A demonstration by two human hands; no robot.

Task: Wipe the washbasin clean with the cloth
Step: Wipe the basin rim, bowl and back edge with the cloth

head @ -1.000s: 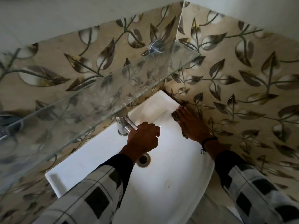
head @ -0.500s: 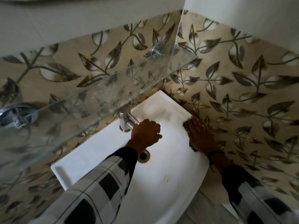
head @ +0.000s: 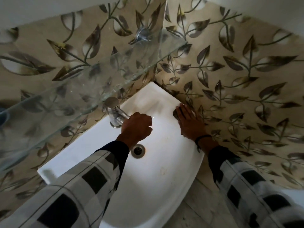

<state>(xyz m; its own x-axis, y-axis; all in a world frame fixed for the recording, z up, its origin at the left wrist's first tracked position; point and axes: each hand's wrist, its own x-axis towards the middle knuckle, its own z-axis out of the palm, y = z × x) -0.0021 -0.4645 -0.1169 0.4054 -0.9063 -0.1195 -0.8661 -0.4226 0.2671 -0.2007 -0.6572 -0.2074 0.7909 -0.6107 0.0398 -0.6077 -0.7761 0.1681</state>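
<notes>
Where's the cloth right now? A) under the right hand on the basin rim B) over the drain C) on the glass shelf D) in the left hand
A: the right hand presses the cloth flat on the washbasin rim by the wall; the left hand grips the tap.

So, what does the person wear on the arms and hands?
The left sleeve and right sleeve are long, white with black squares and thin dark lines, each ending in a plain dark cuff. A thin black band circles the right wrist. The left hand and right hand are bare: no gloves, no rings that I can see.
</notes>
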